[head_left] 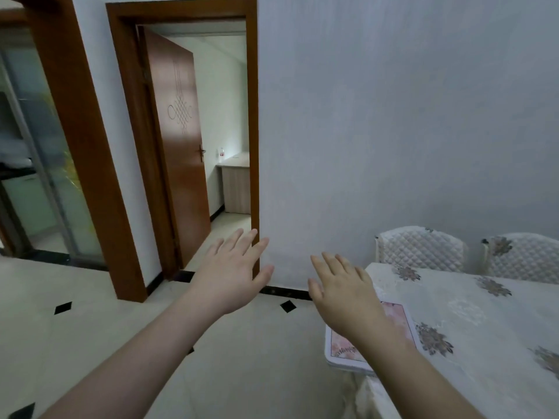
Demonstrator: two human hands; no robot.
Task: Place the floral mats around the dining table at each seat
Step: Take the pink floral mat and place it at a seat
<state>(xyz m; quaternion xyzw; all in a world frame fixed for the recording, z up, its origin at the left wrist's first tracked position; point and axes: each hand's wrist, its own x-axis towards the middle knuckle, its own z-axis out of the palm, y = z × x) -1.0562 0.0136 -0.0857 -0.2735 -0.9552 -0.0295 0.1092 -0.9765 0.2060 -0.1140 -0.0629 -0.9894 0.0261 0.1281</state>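
Head view: both hands hover spread and empty, the left hand (230,273) over floor, the right hand (344,297) above a pink floral rectangular mat (399,320) at the white-clothed dining table's (484,328) near corner. It looks thin, light, fairly stiff; best lifted by its overhanging edge.
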